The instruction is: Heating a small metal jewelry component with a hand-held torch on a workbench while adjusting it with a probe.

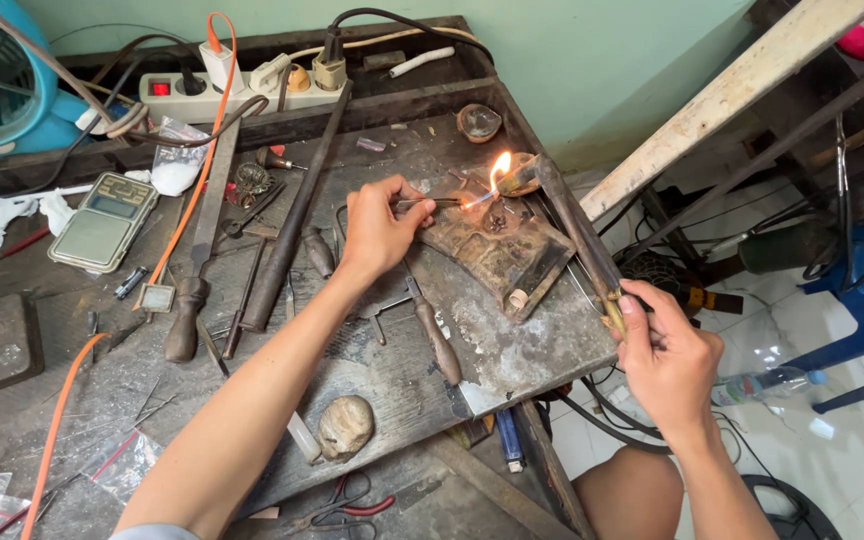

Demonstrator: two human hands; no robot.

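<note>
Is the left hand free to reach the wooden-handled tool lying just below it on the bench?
Probably not: the left hand is pinching tweezers at the flame. The wooden-handled tool lies uncovered close below, so the path itself is open.

Left hand (pixel 380 232): pinching thin tweezers (pixel 430 203), tips reaching toward the flame (pixel 499 170).
Right hand (pixel 664 355): gripping the lower end of a long torch (pixel 574 228), its nozzle burning over the block.
Block (pixel 500 250): a scorched slab lying on the desk (pixel 512 350), just beside the flame.
Nearby: a wooden-handled file (pixel 434 335) lying below the left hand; a pocket scale (pixel 104 221) sitting well apart at the left.
Back edge: a power strip (pixel 237 92) carrying plugs.
</note>
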